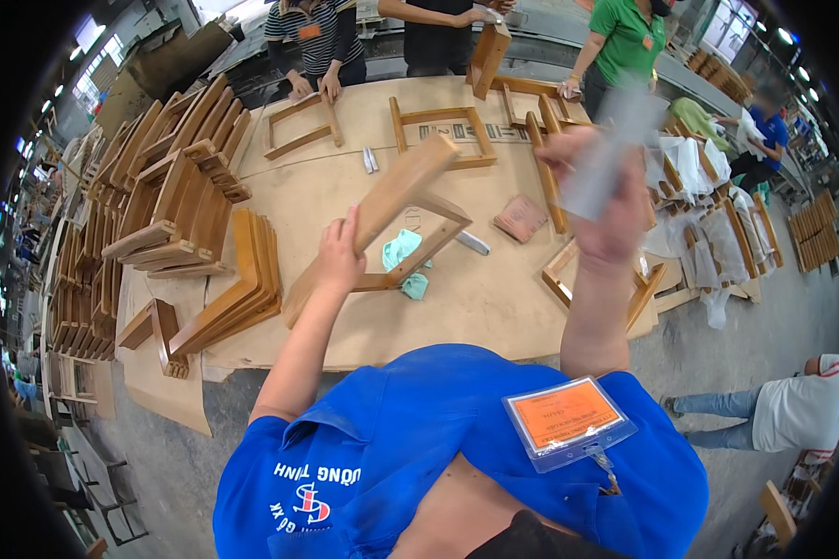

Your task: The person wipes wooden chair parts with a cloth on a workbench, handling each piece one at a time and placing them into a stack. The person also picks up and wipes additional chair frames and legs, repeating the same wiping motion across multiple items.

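Closest in, a blue shirt collar and an orange badge in a clear sleeve (569,421) fill the lower edge, with both forearms rising from them. The left hand (337,261) is clenched around the lower end of a wooden frame piece (396,200), holding it tilted up off the cardboard-covered worktop (345,326). The frame is in the air above a crumpled teal cloth (403,261) that lies on the worktop just beside it. The right hand (606,200) is raised higher and closed on a flat grey strip (615,149), too blurred to tell what kind of tool or sheet it is. By the look of it, this frame is mid-handling, not yet set down with the others. To the left, stacks of similar wooden parts (182,186) stand piled, while several open frames (443,135) and a reddish sanding block (520,217) lie spread farther across the worktop, so a fair number of pieces seem to remain. At the far edge, other people (312,42) work at frames of their own.
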### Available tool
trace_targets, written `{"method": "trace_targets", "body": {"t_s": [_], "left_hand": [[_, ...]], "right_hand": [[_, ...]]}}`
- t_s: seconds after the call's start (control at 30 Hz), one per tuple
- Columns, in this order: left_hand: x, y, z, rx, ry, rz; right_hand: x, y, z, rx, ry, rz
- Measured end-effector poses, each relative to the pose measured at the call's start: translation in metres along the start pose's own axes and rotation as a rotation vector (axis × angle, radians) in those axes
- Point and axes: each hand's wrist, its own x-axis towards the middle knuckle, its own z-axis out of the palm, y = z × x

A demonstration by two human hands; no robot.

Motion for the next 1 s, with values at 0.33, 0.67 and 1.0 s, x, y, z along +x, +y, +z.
{"method": "trace_targets", "body": {"t_s": [0.33,0.67,1.0], "left_hand": [[-0.004,-0.019,0.018,0.004,-0.008,0.173],[-0.049,-0.158,0.004,-0.057,0.031,0.043],[-0.05,-0.201,0.031,-0.107,0.035,-0.021]], "right_hand": [[0.013,0.147,-0.101,-1.057,0.11,0.396],[-0.012,0.142,-0.114,-1.019,0.255,0.299],[-0.011,0.145,-0.058,-1.28,0.269,0.162]]}}
